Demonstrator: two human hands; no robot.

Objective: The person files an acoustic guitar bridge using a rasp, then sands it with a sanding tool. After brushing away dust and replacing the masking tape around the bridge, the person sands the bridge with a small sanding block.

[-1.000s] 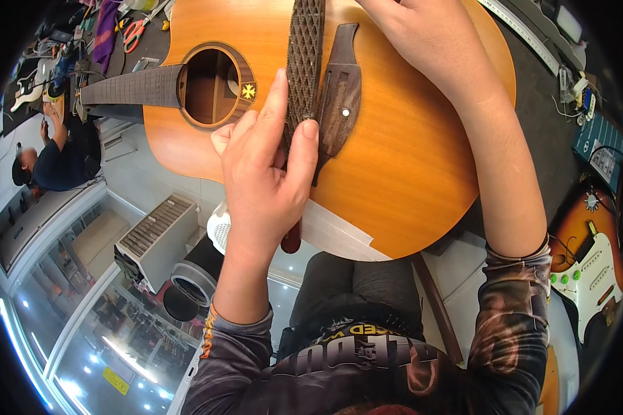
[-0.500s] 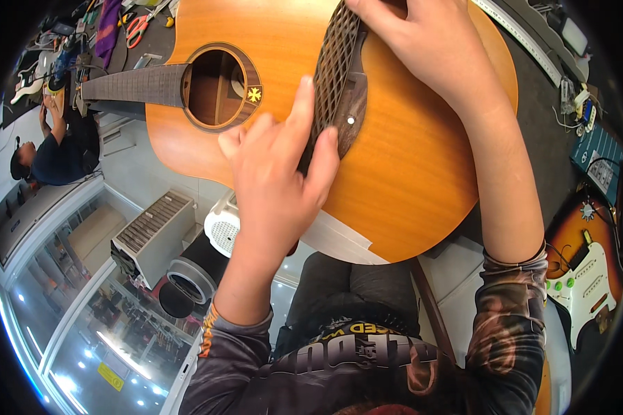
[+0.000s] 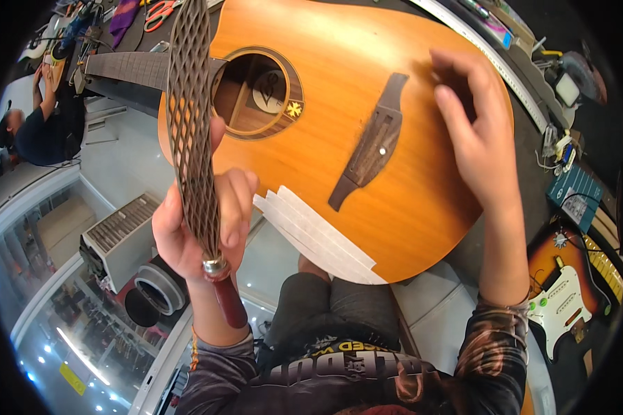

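Observation:
My left hand (image 3: 232,207) grips a saw rasp (image 3: 189,104) by the lower end of its lattice blade. The rasp stands nearly upright in view, its red-brown wooden handle (image 3: 226,301) pointing down toward me. Under my hands lies an acoustic guitar (image 3: 422,200) with an orange-brown top and its neck to the left. The dark wooden bridge (image 3: 377,149) is in full view, with a white dot and dust-like specks beside it. My right hand (image 3: 481,131) is over the top, right of the bridge, fingers apart from the thumb and holding nothing. Pale tape strips (image 3: 318,238) cover the guitar's near edge.
A sunburst electric guitar body (image 3: 564,297) leans at the right, below a teal box (image 3: 576,197). A long metal ruler (image 3: 491,59) lies behind the guitar. Red-handled scissors (image 3: 160,14) sit at the far left. Another person (image 3: 45,128) works at the left.
The rasp has come off the bridge and swung left and up in my left hand. My right hand has let go of it and moved nearer. The guitar appears shifted in view.

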